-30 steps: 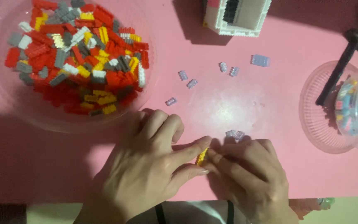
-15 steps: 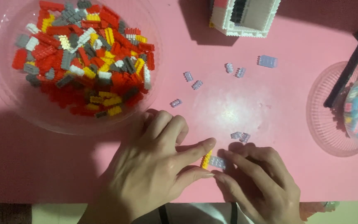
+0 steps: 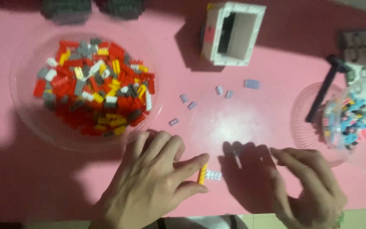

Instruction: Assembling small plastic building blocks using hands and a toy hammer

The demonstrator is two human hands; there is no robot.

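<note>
Broadly, from largest to smallest:

- Pink table [image 3: 242, 127] carrying everything.
- Large clear bowl [image 3: 26, 114] at 10 o'clock, heaped with red, grey, yellow and white bricks.
- White box-shaped build [image 3: 234, 34] at 12 o'clock, its opening facing 3 o'clock.
- Smaller clear bowl [image 3: 301, 123] at 3 o'clock, with blue and pink bits and a dark tool leaning in it.
- Left hand [image 3: 149, 186] at 7 o'clock, grip pinching the yellow brick [image 3: 202, 174] between thumb and forefinger.
- Right hand [image 3: 310, 191] at 5 o'clock, blurred, fingers loosely spread, apparently holding nothing, well apart from the brick.
- Yellow brick near 6 o'clock, low on the table, long axis running 12 to 6, top leaning slightly toward 1.
- Lilac piece [image 3: 213, 174] lying just beside it at its 3 o'clock side; contact not clear.
- Loose lilac pieces [image 3: 251, 83] scattered around centre.
- Judged step: small-brick assembly, with one part held ready and its mate on the table. Joining calls for a steady pinch and square stud alignment.
</note>
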